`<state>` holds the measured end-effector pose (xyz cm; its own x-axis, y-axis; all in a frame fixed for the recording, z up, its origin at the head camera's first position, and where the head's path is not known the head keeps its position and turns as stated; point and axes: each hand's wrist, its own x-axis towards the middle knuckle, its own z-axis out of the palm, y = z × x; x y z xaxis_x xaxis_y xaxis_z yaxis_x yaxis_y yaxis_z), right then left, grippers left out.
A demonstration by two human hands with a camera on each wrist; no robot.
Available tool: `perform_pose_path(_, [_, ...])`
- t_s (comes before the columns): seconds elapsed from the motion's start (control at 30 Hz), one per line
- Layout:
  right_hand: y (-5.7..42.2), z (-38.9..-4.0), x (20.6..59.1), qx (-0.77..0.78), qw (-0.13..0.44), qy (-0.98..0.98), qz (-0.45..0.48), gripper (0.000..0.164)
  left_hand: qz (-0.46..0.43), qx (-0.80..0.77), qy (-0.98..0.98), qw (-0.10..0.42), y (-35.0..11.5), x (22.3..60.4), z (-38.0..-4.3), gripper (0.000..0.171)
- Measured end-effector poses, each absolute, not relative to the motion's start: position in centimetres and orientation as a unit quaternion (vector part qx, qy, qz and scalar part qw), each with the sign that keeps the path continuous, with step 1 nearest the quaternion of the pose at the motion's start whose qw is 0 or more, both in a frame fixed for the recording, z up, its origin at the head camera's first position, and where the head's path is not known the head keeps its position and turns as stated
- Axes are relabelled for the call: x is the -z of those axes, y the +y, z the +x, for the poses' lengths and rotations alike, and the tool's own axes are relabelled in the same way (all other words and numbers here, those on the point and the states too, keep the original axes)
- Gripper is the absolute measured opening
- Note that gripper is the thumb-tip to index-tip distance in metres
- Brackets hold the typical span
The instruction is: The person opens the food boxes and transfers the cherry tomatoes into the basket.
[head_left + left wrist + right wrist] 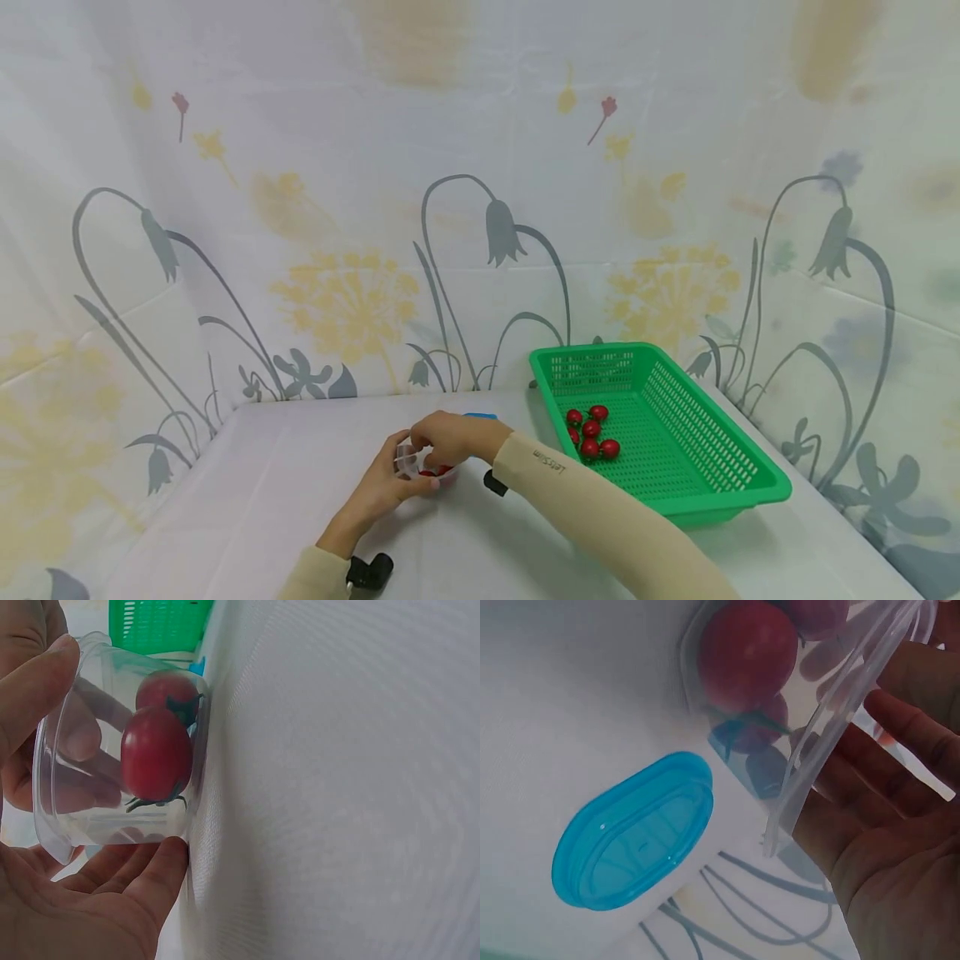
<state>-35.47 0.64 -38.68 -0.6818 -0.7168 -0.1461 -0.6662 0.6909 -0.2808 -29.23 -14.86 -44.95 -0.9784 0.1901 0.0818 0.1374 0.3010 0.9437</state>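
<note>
My left hand (386, 482) holds a clear plastic container (79, 825), which is tipped toward the right, with its fingers along one side wall and its thumb near the rim. Inside lie several red cherry tomatoes (157, 754) with green stems, low against the container's bottom. Over the rim reaches my right hand (453, 437). Its fingers show through the clear wall, loosely bent and spread close above the tomatoes. The right wrist view shows its palm uncurled beside the rim, while the container's wall blurs the fingertips.
A blue oval lid (637, 832) lies on the white cloth just beyond the container. To the right stands a green plastic basket (738, 425) with several more cherry tomatoes (591, 429) at its left side. A flower-printed curtain (480, 292) hangs behind the table.
</note>
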Motion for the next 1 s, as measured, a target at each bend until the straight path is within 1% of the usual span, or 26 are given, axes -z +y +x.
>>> perform_pose_path(0.23, [0.58, -35.54, 38.91, 0.115, 0.124, 0.914, -0.368, 0.023, 0.102, -0.587, 0.803, 0.024, -14.87, 45.06, -29.34, 0.091])
perform_pose_path(0.4, [0.62, -35.34, 39.25, 0.125, 0.135, 0.913, -0.363, 0.018, 0.095, -0.582, 0.807, 0.027, -14.83, 45.02, -29.24, 0.094])
perform_pose_path(0.5, [0.61, -35.36, 39.48, 0.128, 0.141, 0.909, -0.371, 0.016, 0.090, -0.575, 0.813, 0.025, -14.76, 44.93, -29.22, 0.096])
perform_pose_path(0.7, [0.78, -35.85, 39.72, 0.132, 0.158, 0.894, -0.399, 0.021, 0.083, -0.561, 0.823, 0.019, -14.70, 44.75, -29.25, 0.097])
perform_pose_path(0.83, [0.85, -36.02, 39.65, 0.122, 0.152, 0.886, -0.421, 0.020, 0.084, -0.563, 0.822, 0.019, -14.74, 44.75, -29.24, 0.096])
perform_pose_path(1.0, [0.93, -35.95, 39.52, 0.132, 0.157, 0.883, -0.422, 0.019, 0.090, -0.564, 0.821, 0.019, -14.78, 44.83, -29.23, 0.097])
